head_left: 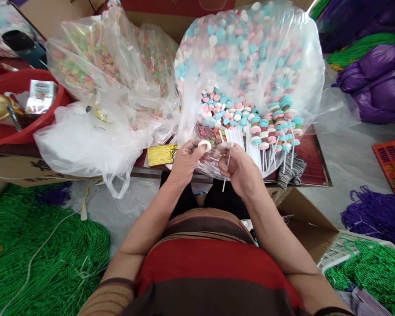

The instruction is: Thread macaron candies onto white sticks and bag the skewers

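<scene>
Between the thumb and fingers of my left hand [188,159] is a white round candy [204,145], held near the table's front edge. My right hand [240,169] pinches a thin white stick [226,172], which slants down out of the fingers. A small gap separates the two hands. Just beyond them, loose pink, blue and white candies [228,107] lie at the mouth of a clear bag. To the right of my right hand lie several finished-looking candy skewers [279,125], with bare white sticks [238,137] beside them.
A big clear bag of candies [250,48] stands behind, and a bag of orange-green pieces [98,57] is left of it. Yellow twist ties [161,155] lie left of my hands. A red basin [29,125] sits far left. Green cord [52,237] covers the floor.
</scene>
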`<action>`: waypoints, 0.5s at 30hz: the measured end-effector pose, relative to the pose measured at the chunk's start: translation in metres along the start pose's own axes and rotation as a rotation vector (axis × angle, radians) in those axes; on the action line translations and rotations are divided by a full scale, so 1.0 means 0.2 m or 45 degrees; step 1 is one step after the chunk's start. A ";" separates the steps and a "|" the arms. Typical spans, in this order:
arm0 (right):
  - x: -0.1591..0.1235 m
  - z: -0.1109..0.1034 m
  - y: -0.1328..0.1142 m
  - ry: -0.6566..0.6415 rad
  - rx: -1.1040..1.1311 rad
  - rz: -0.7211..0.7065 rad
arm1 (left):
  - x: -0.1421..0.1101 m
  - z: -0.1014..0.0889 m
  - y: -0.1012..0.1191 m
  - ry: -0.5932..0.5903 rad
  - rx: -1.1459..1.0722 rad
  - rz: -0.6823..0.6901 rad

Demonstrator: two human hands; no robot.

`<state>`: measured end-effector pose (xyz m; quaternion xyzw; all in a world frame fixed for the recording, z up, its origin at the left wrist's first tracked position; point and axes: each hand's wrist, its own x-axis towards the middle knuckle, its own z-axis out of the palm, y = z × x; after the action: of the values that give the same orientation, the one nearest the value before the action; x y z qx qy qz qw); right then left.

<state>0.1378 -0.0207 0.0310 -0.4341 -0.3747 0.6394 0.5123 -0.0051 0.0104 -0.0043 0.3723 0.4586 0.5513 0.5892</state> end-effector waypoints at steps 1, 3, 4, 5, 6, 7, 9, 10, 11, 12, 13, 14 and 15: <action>-0.02 0.01 0.01 0.008 0.013 0.000 | 0.00 0.00 0.00 0.012 0.005 -0.011; -0.04 0.01 0.02 0.013 0.002 0.025 | 0.00 -0.01 0.01 0.013 0.004 -0.035; -0.05 0.01 0.02 0.004 -0.007 0.042 | 0.00 -0.01 0.01 -0.002 -0.005 -0.048; -0.06 0.01 0.03 -0.012 -0.015 0.056 | 0.00 -0.01 0.02 -0.025 -0.019 -0.061; -0.06 0.01 0.03 -0.031 -0.022 0.064 | 0.00 -0.01 0.02 -0.050 -0.036 -0.073; -0.07 0.00 0.04 -0.048 -0.030 0.066 | -0.01 -0.01 0.02 -0.073 -0.055 -0.082; -0.07 -0.01 0.04 -0.066 -0.055 0.052 | -0.01 -0.01 0.02 -0.103 -0.089 -0.086; -0.08 -0.02 0.04 -0.072 -0.069 0.044 | -0.02 -0.01 0.01 -0.110 -0.099 -0.081; -0.08 -0.03 0.05 -0.078 -0.080 0.038 | -0.02 -0.01 0.01 -0.116 -0.106 -0.075; -0.08 -0.03 0.05 -0.085 -0.090 0.031 | -0.02 -0.01 0.01 -0.123 -0.113 -0.067; -0.09 -0.04 0.05 -0.091 -0.100 0.022 | -0.02 -0.01 0.00 -0.131 -0.122 -0.060; -0.10 -0.04 0.06 -0.094 -0.112 0.011 | -0.02 -0.01 0.00 -0.136 -0.133 -0.055; -0.10 -0.04 0.06 -0.090 -0.127 0.002 | -0.02 -0.01 0.00 -0.134 -0.148 -0.052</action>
<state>0.1432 -0.0425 0.0199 -0.4364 -0.4236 0.6352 0.4760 -0.0075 0.0068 -0.0047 0.3565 0.4016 0.5445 0.6444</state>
